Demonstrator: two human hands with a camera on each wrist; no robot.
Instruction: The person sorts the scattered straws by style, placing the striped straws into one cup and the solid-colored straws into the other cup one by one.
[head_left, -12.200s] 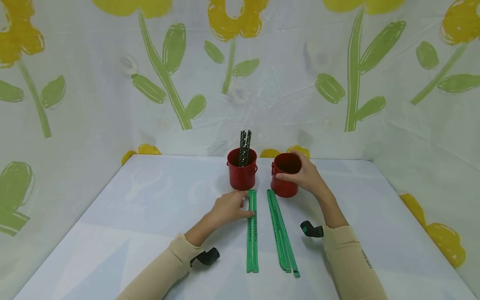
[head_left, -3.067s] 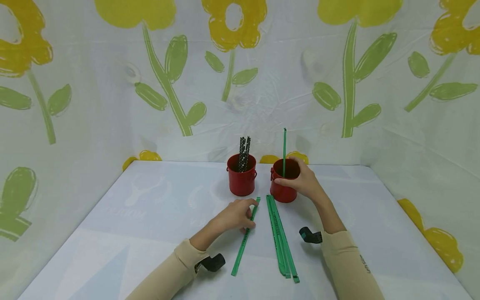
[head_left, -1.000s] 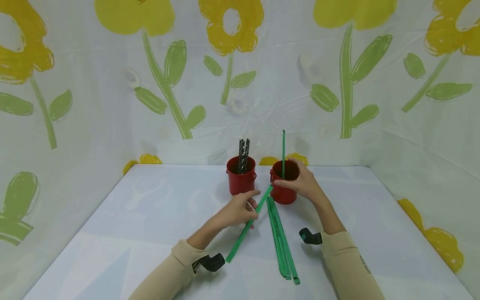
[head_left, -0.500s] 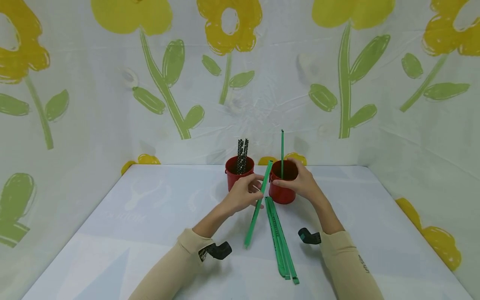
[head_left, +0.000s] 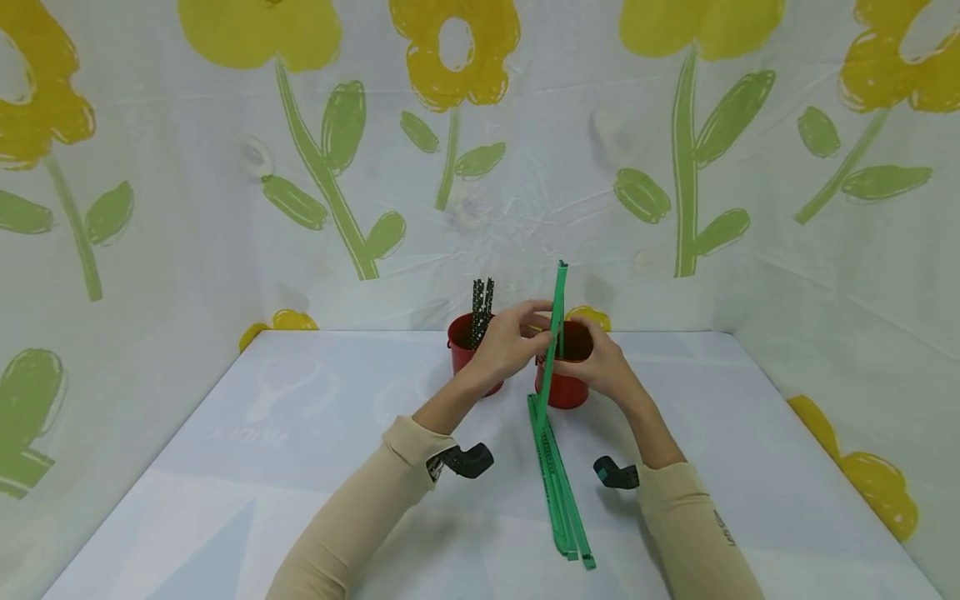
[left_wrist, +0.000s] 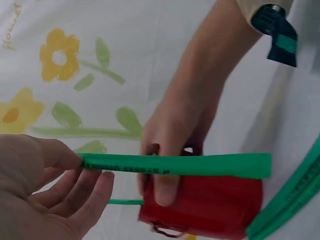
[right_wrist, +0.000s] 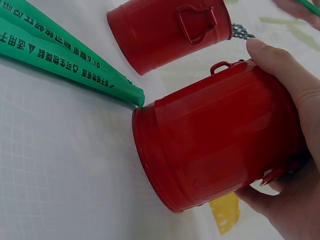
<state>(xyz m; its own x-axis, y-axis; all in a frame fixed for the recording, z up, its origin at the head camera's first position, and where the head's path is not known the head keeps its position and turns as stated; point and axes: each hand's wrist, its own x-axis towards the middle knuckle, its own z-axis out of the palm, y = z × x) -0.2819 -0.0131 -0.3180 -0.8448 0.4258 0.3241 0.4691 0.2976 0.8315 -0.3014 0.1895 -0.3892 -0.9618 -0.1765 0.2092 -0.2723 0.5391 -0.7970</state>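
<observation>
My left hand [head_left: 513,340] pinches a green-wrapped straw [left_wrist: 215,165] near its upper part and holds it upright, slightly tilted, in front of the right-hand red bucket [head_left: 567,395]. The straw's lower end hangs outside this bucket, over the lying straws in the head view. With thumb and fingers spread around the rim, my right hand [head_left: 611,367] grips the same bucket [right_wrist: 215,140]. Another green straw [left_wrist: 126,202] stands inside it, mostly hidden behind the held one in the head view. Several green-wrapped straws [head_left: 558,500] lie in a bundle before the bucket.
A second red bucket [head_left: 461,357] stands to the left, partly covered by my left hand, with black dotted straws [head_left: 477,318] upright in it. The white table [head_left: 300,467] meets a flower-printed cloth [head_left: 525,192] at the back and sides.
Two straws lay at the left earlier; one came to stand in the right bucket. My left hand has picked up the other, raised it upright and moved right. The right hand stays on the bucket.
</observation>
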